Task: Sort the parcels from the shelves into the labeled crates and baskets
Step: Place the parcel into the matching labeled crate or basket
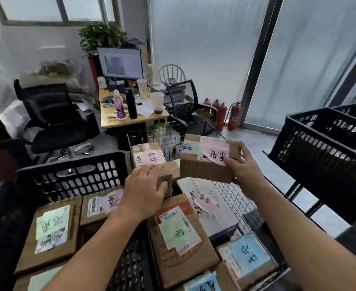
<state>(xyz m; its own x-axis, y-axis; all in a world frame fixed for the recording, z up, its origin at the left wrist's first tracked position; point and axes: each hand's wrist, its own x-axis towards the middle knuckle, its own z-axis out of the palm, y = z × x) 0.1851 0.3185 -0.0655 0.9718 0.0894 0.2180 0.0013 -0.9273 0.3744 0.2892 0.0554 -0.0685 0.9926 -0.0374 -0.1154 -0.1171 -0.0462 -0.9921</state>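
My right hand (243, 164) holds a brown cardboard parcel with a pink handwritten label (204, 158) above the wire basket (231, 190). My left hand (145, 185) lies on a small brown box (166, 182) standing among the parcels in that basket, thumb against its side. In the basket lie another pink-labelled box (146, 157), a white parcel with a pink label (204, 201), a green-labelled box (179, 234) and a blue-labelled box (248, 255). The black crate (74, 175) at left holds a green-labelled parcel (51, 229) and a pink-labelled one (101, 204).
Two more black crates (324, 143) sit on a rack at the right. Behind the basket stand a wooden desk (131, 116) with monitor, bottles and cups, two office chairs, and red fire extinguishers (225, 114) by the glass wall.
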